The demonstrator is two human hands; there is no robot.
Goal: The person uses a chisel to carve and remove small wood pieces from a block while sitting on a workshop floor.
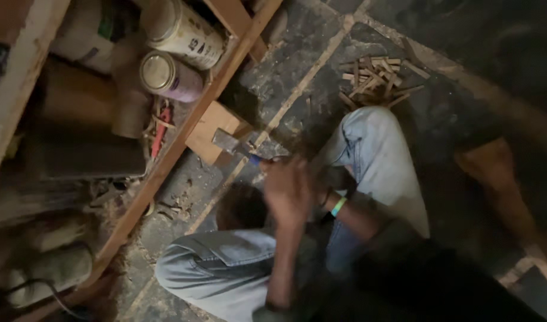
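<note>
My left hand (288, 189) is blurred, low in the middle of the view between my two jeans-clad knees. Its fingers look closed around the blue handle of a small chopping blade (233, 142). The grey blade rests against a pale wooden block (209, 132) on the dark stone floor. My right hand (322, 189), with a green band on its wrist, sits just behind the left one and is mostly hidden. I cannot tell what it holds.
A pile of thin split wood sticks (375, 80) lies on the floor beyond my knee. A slanted wooden shelf rail (166, 161) at left carries two cans (169, 74) and a red-handled tool (159, 131). A blurred brown wooden piece (500, 179) stands at right.
</note>
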